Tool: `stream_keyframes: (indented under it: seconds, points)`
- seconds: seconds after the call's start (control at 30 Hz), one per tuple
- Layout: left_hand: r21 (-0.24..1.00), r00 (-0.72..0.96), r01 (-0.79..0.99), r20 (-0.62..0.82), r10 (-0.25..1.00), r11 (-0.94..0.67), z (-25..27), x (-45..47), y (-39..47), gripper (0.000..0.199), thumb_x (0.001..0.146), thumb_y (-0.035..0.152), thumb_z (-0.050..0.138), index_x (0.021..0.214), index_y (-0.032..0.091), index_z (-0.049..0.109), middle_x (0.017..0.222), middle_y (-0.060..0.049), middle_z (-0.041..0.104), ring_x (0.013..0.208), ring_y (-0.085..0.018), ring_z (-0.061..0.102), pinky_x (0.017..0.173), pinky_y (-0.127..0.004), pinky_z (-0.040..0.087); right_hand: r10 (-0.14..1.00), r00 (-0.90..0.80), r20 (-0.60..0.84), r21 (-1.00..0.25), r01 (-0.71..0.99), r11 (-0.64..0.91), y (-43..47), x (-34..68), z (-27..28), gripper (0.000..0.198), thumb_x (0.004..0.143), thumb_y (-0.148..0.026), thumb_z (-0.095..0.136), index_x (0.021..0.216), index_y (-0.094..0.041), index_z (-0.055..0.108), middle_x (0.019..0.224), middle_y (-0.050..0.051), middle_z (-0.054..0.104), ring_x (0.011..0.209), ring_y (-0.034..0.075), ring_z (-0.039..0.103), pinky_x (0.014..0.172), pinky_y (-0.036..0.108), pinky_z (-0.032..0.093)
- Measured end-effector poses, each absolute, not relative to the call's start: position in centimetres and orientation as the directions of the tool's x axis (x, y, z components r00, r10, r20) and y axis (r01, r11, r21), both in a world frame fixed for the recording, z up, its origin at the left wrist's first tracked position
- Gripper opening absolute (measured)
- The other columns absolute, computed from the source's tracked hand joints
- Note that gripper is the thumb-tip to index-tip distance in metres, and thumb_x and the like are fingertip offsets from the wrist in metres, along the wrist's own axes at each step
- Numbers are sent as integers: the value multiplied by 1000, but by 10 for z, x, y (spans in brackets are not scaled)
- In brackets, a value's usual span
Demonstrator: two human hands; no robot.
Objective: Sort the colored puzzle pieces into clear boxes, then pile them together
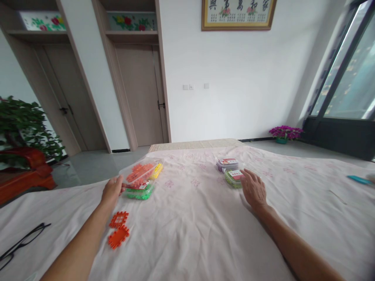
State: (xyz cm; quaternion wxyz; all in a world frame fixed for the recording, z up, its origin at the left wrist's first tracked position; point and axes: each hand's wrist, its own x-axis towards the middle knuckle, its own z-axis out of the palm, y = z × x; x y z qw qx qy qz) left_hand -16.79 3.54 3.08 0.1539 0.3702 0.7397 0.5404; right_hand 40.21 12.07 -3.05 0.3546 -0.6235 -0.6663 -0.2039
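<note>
My left hand (112,189) is closed on the near left edge of a clear plastic box of orange pieces (140,173), which is tilted. Beneath it lies a clear box of green pieces (140,194), and yellow pieces (157,170) show at its right. Two loose orange notched square pieces, one with a lattice (118,219) and one plainer (118,237), lie near my left forearm. My right hand (254,189) rests against the right side of a labelled box with light green contents (233,178), fingers stretched out. Just behind is a labelled box with purple contents (227,164).
A pale flowered cloth (187,222) with wrinkles covers the surface. Black-framed glasses (22,244) lie at the left edge. At the far right is a blue object (359,180), with a thin stick (338,197) nearer. A wooden armrest (27,171) stands beyond the left edge.
</note>
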Motion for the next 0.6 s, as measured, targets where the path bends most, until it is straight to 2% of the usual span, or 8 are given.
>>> stream_keyframes:
  seconds: [0.07, 0.17, 0.4, 0.6]
  points:
    - [952, -650, 266, 60, 758, 154, 32, -168, 39, 27, 69, 42, 53, 76, 16, 57, 59, -1, 59, 48, -14, 56, 46, -23, 42, 677, 108, 728, -226, 970, 89, 118, 410, -39, 41, 97, -36, 35, 132, -26, 54, 136, 8, 55, 116, 27, 51, 94, 43, 42]
    - [970, -620, 189, -3, 785, 152, 36, -164, 41, 24, 63, 39, 57, 68, 17, 53, 53, 2, 56, 45, -11, 53, 44, -20, 40, 660, 156, 735, -274, 958, 78, 120, 418, -47, 40, 96, -33, 35, 129, -24, 57, 131, 8, 57, 113, 27, 52, 95, 43, 41]
    - [988, -531, 141, 20, 847, 65, 40, -131, 37, 28, 59, 41, 64, 68, 16, 53, 51, 4, 55, 45, -9, 52, 45, -18, 41, 650, 196, 734, -304, 951, 56, 125, 421, -48, 40, 96, -34, 35, 127, -24, 58, 133, 10, 54, 114, 28, 50, 95, 43, 40]
    - [995, -350, 98, 34, 936, 0, 31, -38, 45, 34, 61, 47, 66, 76, 17, 55, 54, 6, 54, 45, -9, 52, 45, -18, 40, 681, 214, 701, -322, 946, 35, 124, 421, -48, 38, 98, -35, 33, 121, -25, 61, 135, 8, 52, 118, 25, 48, 99, 40, 39]
